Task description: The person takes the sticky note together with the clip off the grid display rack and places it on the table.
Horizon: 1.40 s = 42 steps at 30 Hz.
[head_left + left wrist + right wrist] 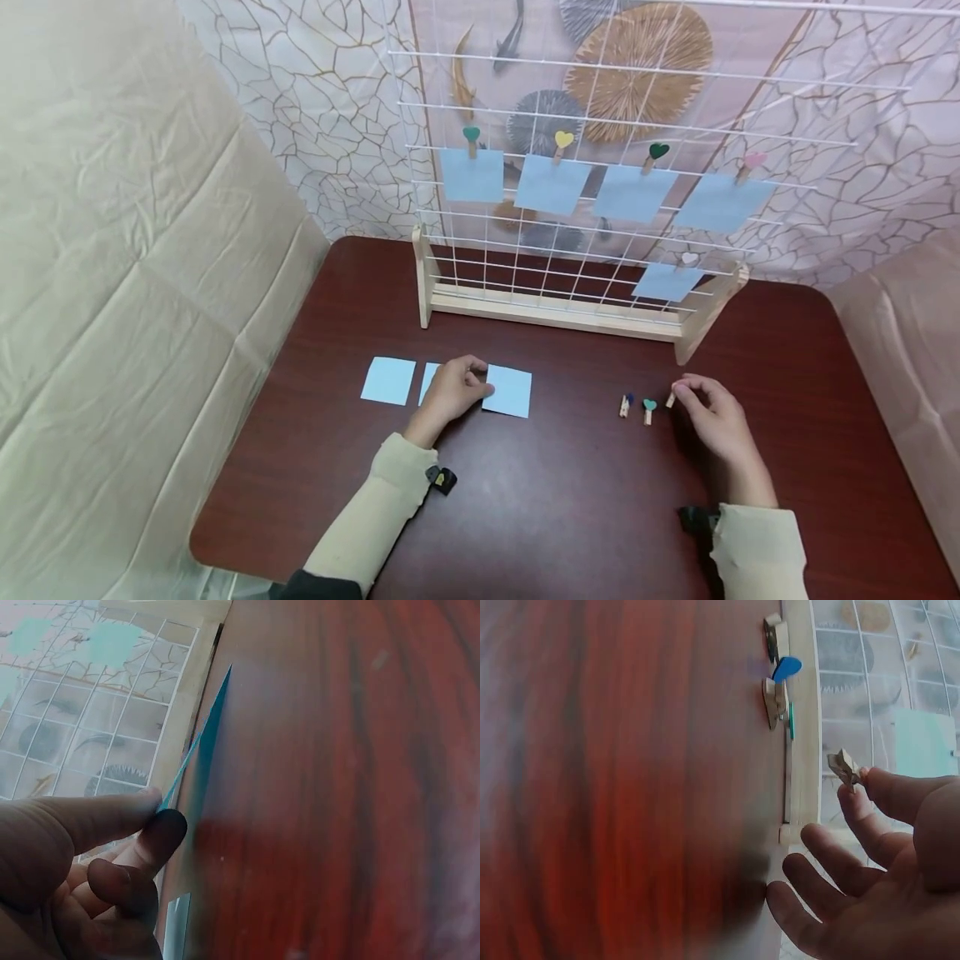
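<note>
A thin, smooth square of light-blue paper [510, 392] is pinched by its left edge between the thumb and forefinger of the left hand [452, 390], and is held at a tilt over the glossy, wood-grained tabletop [525, 508] (whether its far edge is touching cannot be told). A small, pale wooden clothespin [845, 770] is gripped at the tips of the right hand's [716, 417] thumb and forefinger, the other fingers being loosely spread. Beside it, two clothespins [648, 412] are topped with blue and green hearts. Near the left hand, another paper square [388, 381] is laid flat. Behind, five blue squares [553, 183] are clipped to white wire mesh, which is carried by a pale wooden stand [555, 317].
</note>
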Each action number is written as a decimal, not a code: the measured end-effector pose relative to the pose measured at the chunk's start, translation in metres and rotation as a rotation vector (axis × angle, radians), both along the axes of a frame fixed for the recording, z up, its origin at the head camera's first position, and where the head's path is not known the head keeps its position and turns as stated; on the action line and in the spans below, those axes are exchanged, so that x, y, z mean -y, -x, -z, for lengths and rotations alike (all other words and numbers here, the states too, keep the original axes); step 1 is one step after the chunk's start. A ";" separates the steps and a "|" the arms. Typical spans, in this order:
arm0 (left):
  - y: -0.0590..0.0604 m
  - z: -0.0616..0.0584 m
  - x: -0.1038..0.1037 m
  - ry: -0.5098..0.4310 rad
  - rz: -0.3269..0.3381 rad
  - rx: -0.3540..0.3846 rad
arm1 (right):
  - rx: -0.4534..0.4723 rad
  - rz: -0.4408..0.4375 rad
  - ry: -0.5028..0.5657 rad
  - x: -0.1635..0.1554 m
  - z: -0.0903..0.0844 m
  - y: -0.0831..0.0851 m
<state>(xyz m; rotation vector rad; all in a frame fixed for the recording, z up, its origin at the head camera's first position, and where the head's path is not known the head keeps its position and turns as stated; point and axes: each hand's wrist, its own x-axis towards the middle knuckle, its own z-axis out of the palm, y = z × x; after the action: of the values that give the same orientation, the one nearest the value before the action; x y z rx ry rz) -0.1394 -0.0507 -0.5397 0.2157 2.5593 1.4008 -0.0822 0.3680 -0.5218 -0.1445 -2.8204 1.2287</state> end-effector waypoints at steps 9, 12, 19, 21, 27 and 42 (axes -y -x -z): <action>-0.001 -0.002 -0.002 0.031 -0.009 0.008 | 0.096 -0.083 -0.070 -0.009 0.001 -0.005; -0.001 -0.002 -0.002 0.051 -0.013 0.004 | 0.080 -0.099 -0.073 -0.010 0.001 -0.004; -0.002 -0.002 -0.001 0.082 -0.006 -0.004 | 0.149 -0.161 -0.122 -0.014 0.002 -0.003; -0.003 -0.002 -0.001 0.092 -0.006 -0.006 | 0.172 -0.177 -0.126 -0.015 0.003 -0.003; -0.003 -0.004 -0.001 0.118 -0.014 -0.008 | 0.165 -0.166 -0.130 -0.014 0.005 -0.003; -0.005 -0.004 0.000 0.182 -0.009 -0.020 | 0.155 -0.150 -0.137 -0.010 0.003 -0.002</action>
<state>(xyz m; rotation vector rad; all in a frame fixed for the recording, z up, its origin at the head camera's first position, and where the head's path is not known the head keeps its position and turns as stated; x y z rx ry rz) -0.1349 -0.0511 -0.5352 0.1891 2.6867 1.1641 -0.0798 0.3780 -0.5249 -0.0221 -3.0885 1.0882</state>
